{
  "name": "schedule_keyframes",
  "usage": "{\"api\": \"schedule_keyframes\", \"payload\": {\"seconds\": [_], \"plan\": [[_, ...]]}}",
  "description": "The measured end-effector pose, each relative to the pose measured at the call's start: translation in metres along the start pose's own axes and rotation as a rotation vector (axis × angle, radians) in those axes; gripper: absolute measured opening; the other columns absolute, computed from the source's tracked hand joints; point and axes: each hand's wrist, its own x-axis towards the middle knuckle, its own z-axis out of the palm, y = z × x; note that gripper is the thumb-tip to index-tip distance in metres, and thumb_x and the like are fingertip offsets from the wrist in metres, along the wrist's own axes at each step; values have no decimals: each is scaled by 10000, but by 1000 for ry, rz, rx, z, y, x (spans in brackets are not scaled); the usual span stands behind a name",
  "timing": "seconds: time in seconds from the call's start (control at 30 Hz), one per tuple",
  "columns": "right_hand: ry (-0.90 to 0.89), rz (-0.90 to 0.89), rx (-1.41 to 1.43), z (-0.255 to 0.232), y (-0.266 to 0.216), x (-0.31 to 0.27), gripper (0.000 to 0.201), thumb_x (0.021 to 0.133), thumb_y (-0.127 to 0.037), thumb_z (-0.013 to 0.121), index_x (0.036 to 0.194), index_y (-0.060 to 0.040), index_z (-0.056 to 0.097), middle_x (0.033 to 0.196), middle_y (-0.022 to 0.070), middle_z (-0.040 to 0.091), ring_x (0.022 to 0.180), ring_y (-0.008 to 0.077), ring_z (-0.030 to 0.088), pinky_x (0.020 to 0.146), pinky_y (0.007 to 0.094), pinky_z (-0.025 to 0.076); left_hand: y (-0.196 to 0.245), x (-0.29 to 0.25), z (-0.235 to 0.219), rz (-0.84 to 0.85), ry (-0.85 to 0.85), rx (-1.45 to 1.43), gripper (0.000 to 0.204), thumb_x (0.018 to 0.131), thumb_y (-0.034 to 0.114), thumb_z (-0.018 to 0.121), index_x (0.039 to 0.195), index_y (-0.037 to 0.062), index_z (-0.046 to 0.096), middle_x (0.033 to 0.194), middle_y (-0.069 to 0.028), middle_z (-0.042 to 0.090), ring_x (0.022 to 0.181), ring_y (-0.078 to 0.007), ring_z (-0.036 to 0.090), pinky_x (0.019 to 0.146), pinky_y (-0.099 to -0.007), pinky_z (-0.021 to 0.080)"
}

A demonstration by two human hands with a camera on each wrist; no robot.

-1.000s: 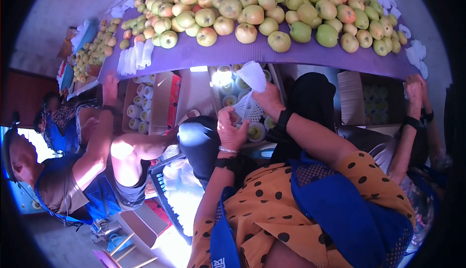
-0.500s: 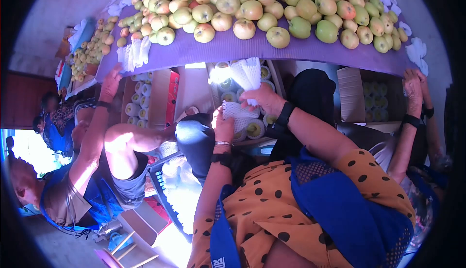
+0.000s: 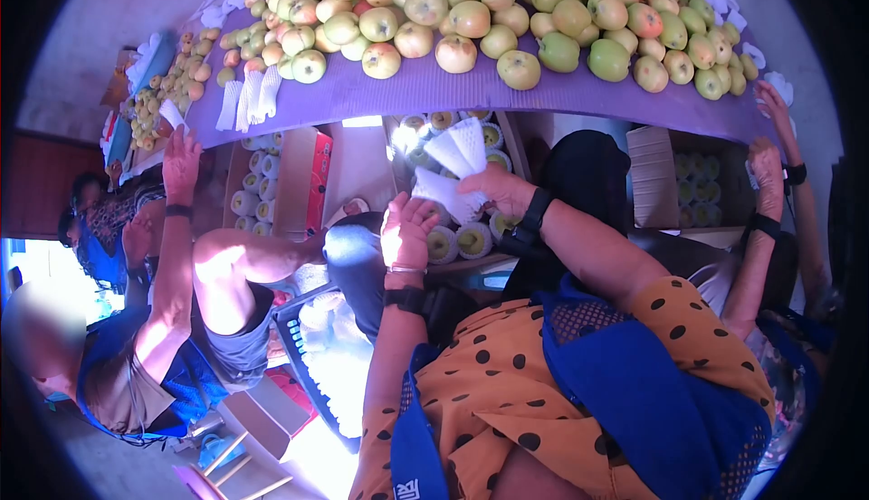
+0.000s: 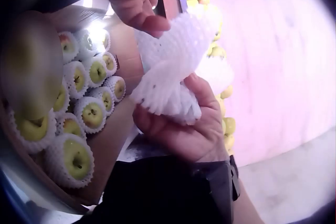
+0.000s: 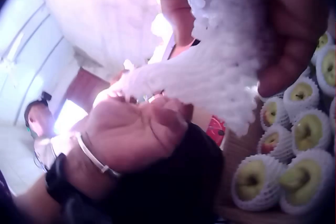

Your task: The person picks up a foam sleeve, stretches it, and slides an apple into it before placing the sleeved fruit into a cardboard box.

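White foam nets (image 3: 457, 152) are pinched in my right hand (image 3: 501, 190) over a box of wrapped apples. One fans upward; another net (image 3: 444, 190) points toward my left hand (image 3: 407, 231), whose palm is turned up with loose fingers. The left wrist view has the nets (image 4: 173, 61) above the palm of my right hand (image 4: 184, 134), with my left hand (image 4: 139, 11) at the top beside them. From the right wrist, my left hand (image 5: 136, 129) lies under the narrow net end (image 5: 157, 79); contact there is unclear. My right hand (image 5: 289, 29) holds the wide part.
Many loose apples (image 3: 425, 7) cover the far part of the purple table (image 3: 362, 111). Open boxes with wrapped apples stand left (image 3: 294, 174) and right (image 3: 654, 174). A black crate (image 3: 312, 364) holds white nets. Other people work on both sides.
My left hand has let go of the lower net and turned palm up. That net now extends from my right hand. The person at left has moved a hand leftward, near a white net.
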Motion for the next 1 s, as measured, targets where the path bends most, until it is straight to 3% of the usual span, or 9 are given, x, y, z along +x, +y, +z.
{"api": "schedule_keyframes", "payload": {"seconds": [0.07, 0.13, 0.2, 0.37, 0.77, 0.87, 0.9, 0.97, 1.0], "plan": [[26, 53, 167, 2, -10, -6, 420, 612, -142, 648, 989, 12, 544, 837, 97, 582, 723, 191, 562, 549, 329, 464, -5, -10, 9, 4, -222, 99, 666, 756, 298, 610, 1224, -32, 270, 1071, -165, 507, 940, -239, 519, 761, -341, 436], [-52, 41, 77, 3, -11, -9, 437, 623, -141, 647, 1014, 12, 524, 863, 95, 574, 726, 189, 571, 548, 315, 463, -8, -9, 7, -67, -303, 251, 676, 722, 347, 631, 1222, 13, 321, 1113, -98, 488, 1034, -232, 459, 838, -446, 378], [-64, 5, -19, 13, -6, -9, 429, 625, -118, 648, 1017, 11, 527, 857, 88, 585, 744, 180, 569, 631, 286, 453, -11, -7, 8, -160, -219, 361, 611, 733, 302, 627, 1203, 22, 355, 1124, -103, 485, 1039, -242, 459, 848, -422, 379], [-207, 22, 55, 14, 10, -3, 409, 623, -73, 640, 1010, 13, 537, 853, 86, 596, 789, 172, 564, 723, 262, 437, -15, 6, 2, -33, -37, -173, 337, 747, 32, 512, 1078, -4, 462, 1030, -129, 530, 964, -268, 512, 854, -390, 396], [-193, 28, -235, 26, 43, 10, 442, 582, -106, 665, 989, 19, 544, 848, 78, 580, 780, 150, 545, 678, 257, 430, -25, 7, 6, 100, 135, 103, 284, 742, 38, 427, 1002, -30, 518, 952, -118, 569, 889, -266, 560, 783, -377, 448], [-250, 43, -186, 32, 51, 16, 582, 598, -106, 696, 1120, -14, 455, 987, 83, 548, 876, 156, 532, 750, 270, 433, -32, 13, -3, 118, 116, -48, 216, 732, 66, 470, 927, 13, 547, 864, -100, 583, 778, -233, 579, 706, -341, 460], [-412, 0, -94, 37, 37, 5, 610, 608, -99, 702, 1146, -29, 423, 1022, 78, 531, 904, 160, 526, 773, 278, 431, -28, 10, 0, 120, 118, -49, 216, 732, 66, 470, 927, 13, 547, 864, -100, 583, 778, -233, 579, 706, -341, 460], [-575, -40, -2, 42, 28, -3, 640, 619, -92, 708, 1173, -43, 391, 1058, 73, 514, 931, 164, 520, 795, 286, 430, -20, 3, 3, 693, 53, 1534, 215, 726, 109, 503, 916, 28, 562, 827, -109, 591, 747, -255, 578, 664, -340, 457], [-600, 48, 119, 44, 28, -4, 619, 620, -67, 704, 1162, -51, 405, 1050, 68, 520, 935, 163, 519, 797, 294, 430, -21, 5, -1, 692, 56, 1534, 215, 726, 109, 503, 916, 28, 562, 827, -109, 591, 747, -255, 578, 664, -340, 457]]}}
